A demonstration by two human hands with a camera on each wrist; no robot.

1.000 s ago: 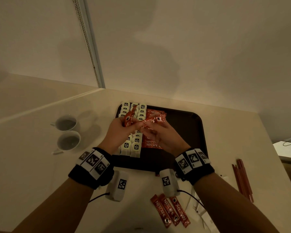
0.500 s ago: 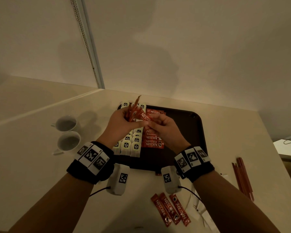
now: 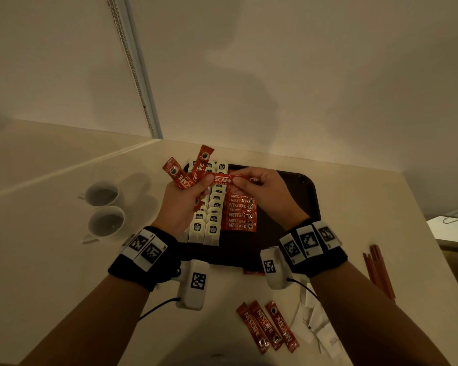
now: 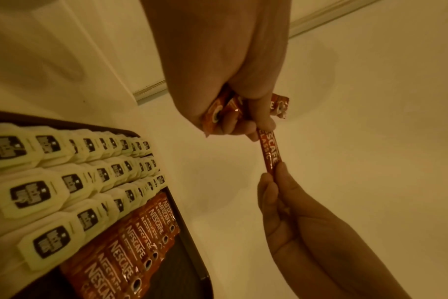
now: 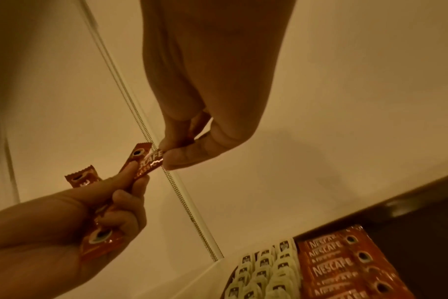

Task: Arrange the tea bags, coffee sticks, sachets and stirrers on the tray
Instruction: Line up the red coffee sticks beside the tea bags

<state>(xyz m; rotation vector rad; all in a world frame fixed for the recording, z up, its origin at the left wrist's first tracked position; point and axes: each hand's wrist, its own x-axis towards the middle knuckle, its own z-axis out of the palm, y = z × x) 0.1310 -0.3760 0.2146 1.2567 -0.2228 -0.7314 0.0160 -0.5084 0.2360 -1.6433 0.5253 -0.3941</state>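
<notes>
Both hands are raised over the tray's (image 3: 299, 180) far-left part, forearms coming in from 7 and 5 o'clock. Left hand (image 3: 181, 204) is fisted around a bunch of coffee sticks (image 3: 189, 171), two ends fanning out toward 11 and 12 o'clock, thumb pressed on one more stick. Right hand (image 3: 265, 191) pinches that single stick (image 3: 224, 180) by thumb and forefinger; it lies level, spanning the two hands, other fingers curled under. The wrist views confirm it: both hands hold the same stick, one at each end. Versus half a second ago: the hands are farther apart, the single stick is now drawn sideways clear of the bunch, and the bunch's ends are splayed wider; a second ago both hands were lower, close over the rows. On the tray: tea bags (image 3: 212, 220) in three packed columns along the left edge, and a column of laid coffee sticks (image 3: 238, 213) touching them on the right. The tray's right half is bare dark surface, so there's room at 3 o'clock of the laid sticks. Off the tray: three more coffee sticks (image 3: 267, 326) at 6 o'clock, white sachets (image 3: 317, 326) just right of them, stirrers (image 3: 378, 273) near the table's right edge at 4 o'clock, two cups (image 3: 105, 207) at 9 o'clock. The wall runs close behind the tray's far edge.
</notes>
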